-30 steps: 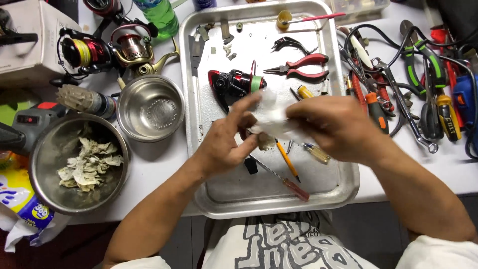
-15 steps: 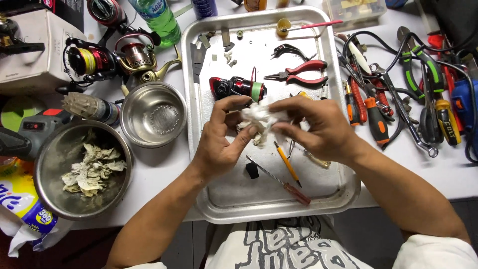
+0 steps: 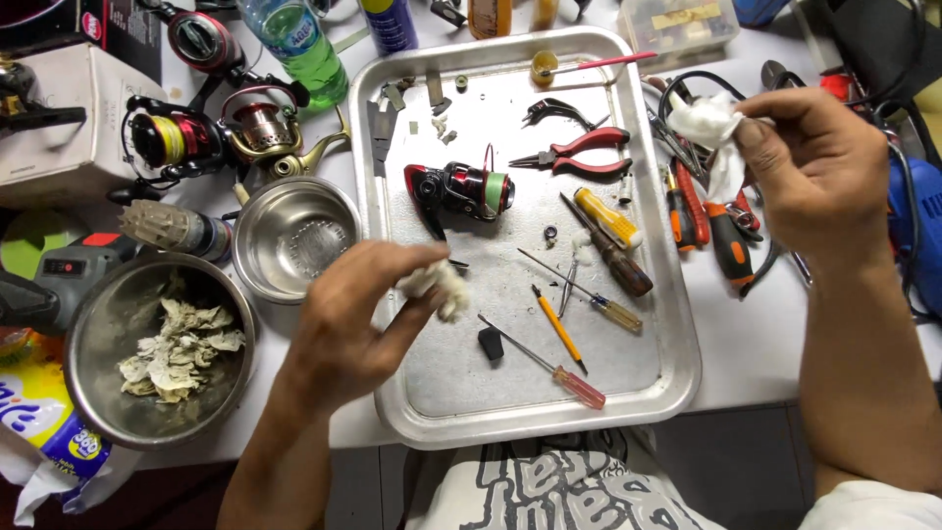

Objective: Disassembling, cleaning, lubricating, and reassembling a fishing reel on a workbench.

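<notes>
My left hand (image 3: 355,324) hovers over the left side of a metal tray (image 3: 677,383) and pinches a small crumpled wad of white tissue (image 3: 439,285). Off to the right of the tray, my right hand (image 3: 819,167) is raised and holds another piece of white tissue (image 3: 708,128) between thumb and fingers. On the tray lies a red and black fishing reel body (image 3: 459,188), with red-handled pliers (image 3: 579,149) behind it and several small screwdrivers (image 3: 589,294) in front.
A large steel bowl (image 3: 110,324) of used tissue scraps sits at the left, a smaller empty steel bowl (image 3: 294,236) beside it. More fishing reels (image 3: 211,132), a green bottle (image 3: 294,44) and a drill (image 3: 49,280) stand at the left. Hand tools and cables (image 3: 706,216) crowd the right.
My hands were together over the tray centre working one piece of tissue. It is now in two pieces: the left hand moved left with one, the right hand swung up and right with the other.
</notes>
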